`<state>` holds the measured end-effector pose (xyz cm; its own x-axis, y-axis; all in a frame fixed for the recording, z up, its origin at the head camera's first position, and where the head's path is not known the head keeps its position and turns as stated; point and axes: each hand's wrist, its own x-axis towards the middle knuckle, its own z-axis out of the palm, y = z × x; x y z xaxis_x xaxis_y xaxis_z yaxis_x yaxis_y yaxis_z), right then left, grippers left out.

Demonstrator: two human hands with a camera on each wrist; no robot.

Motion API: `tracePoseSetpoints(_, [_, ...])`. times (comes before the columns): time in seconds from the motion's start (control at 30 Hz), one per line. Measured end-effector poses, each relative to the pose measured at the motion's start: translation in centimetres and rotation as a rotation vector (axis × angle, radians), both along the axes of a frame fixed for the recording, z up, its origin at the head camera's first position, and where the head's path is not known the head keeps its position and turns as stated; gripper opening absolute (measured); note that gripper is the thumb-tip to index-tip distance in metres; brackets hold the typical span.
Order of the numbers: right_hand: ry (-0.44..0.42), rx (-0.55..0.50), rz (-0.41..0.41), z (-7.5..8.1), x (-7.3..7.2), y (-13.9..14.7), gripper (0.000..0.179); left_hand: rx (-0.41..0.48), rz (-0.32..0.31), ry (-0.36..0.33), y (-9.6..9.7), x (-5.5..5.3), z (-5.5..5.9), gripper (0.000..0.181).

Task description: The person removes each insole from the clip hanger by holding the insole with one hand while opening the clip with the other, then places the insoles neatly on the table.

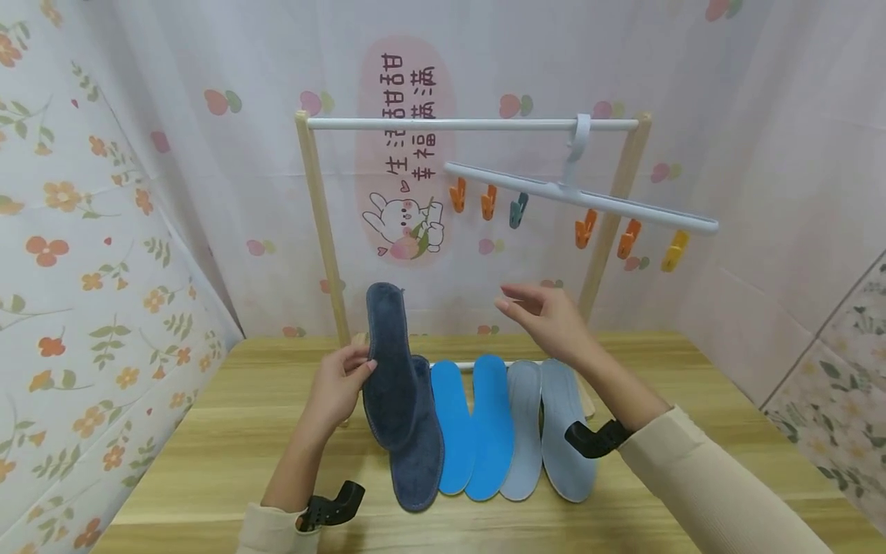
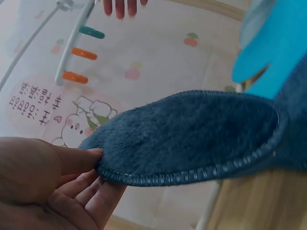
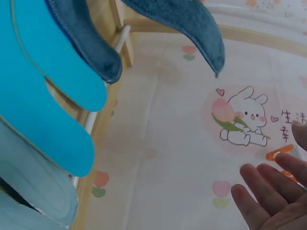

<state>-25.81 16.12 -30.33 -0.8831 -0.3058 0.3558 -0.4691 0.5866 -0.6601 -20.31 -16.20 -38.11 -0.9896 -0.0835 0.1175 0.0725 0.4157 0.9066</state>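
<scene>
My left hand [image 1: 341,385] pinches the edge of a dark blue fuzzy insole [image 1: 389,362] between thumb and fingers, holding it raised and nearly upright. In the left wrist view the plush side and stitched rim of this insole [image 2: 192,139] show. Its mate, another dark insole [image 1: 418,477], lies on the table partly hidden behind it. My right hand [image 1: 550,319] is in the air below the hanger, fingers loosely bent and holding nothing. Above it a white hanger [image 1: 512,181] carries several clips, among them an orange clip [image 1: 584,229] and a teal clip [image 1: 517,211].
Two bright blue insoles [image 1: 490,438] and two grey insoles [image 1: 567,438] lie side by side on the wooden table [image 1: 228,431]. A rack with wooden posts and a white rail [image 1: 443,124] stands at the back, the hanger hooked near its right end. A patterned curtain [image 1: 270,200] hangs behind.
</scene>
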Motion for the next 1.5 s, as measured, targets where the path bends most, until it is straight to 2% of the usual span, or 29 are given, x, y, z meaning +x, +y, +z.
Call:
tracePoseSetpoints(0.27, [0.032, 0.056, -0.025, -2.0, 0.9, 1.5, 0.048, -0.042, -0.036, -0.061, -1.3, 0.6, -1.1, 0.037])
tracePoseSetpoints(0.53, [0.087, 0.177, -0.091, -3.3, 2.3, 2.5, 0.049, -0.061, -0.048, -0.100, -2.4, 0.8, -2.8, 0.036])
tracePoseSetpoints(0.63, [0.125, 0.211, -0.109, -4.0, 2.9, 3.1, 0.050, -0.049, -0.056, -0.115, -2.7, 0.8, -3.3, 0.036])
tracePoseSetpoints(0.77, [0.165, 0.244, -0.089, -4.9, 3.8, 3.9, 0.053, -0.008, -0.066, -0.137, -2.9, 0.7, -4.1, 0.034])
tracePoseSetpoints(0.9, [0.176, 0.277, -0.085, -5.7, 4.9, 4.7, 0.057, 0.031, -0.080, -0.171, -3.1, 0.4, -4.9, 0.035])
tracePoseSetpoints(1.17, [0.158, 0.302, -0.130, -7.3, 6.2, 5.8, 0.058, 0.030, -0.077, -0.208, -3.1, -0.1, -6.5, 0.034])
tracePoseSetpoints(1.23, [0.161, 0.307, -0.133, -7.6, 6.4, 5.8, 0.059, -0.054, -0.061, -0.180, -3.1, 0.0, -6.7, 0.031])
tracePoseSetpoints(1.4, [0.178, 0.330, -0.158, -7.6, 6.8, 5.3, 0.061, -0.349, -0.020, -0.060, -2.6, 0.0, -7.2, 0.023])
tracePoseSetpoints(1.5, [0.184, 0.366, -0.181, -7.6, 7.0, 4.7, 0.065, -0.425, -0.006, -0.039, -2.4, 0.2, -7.2, 0.024])
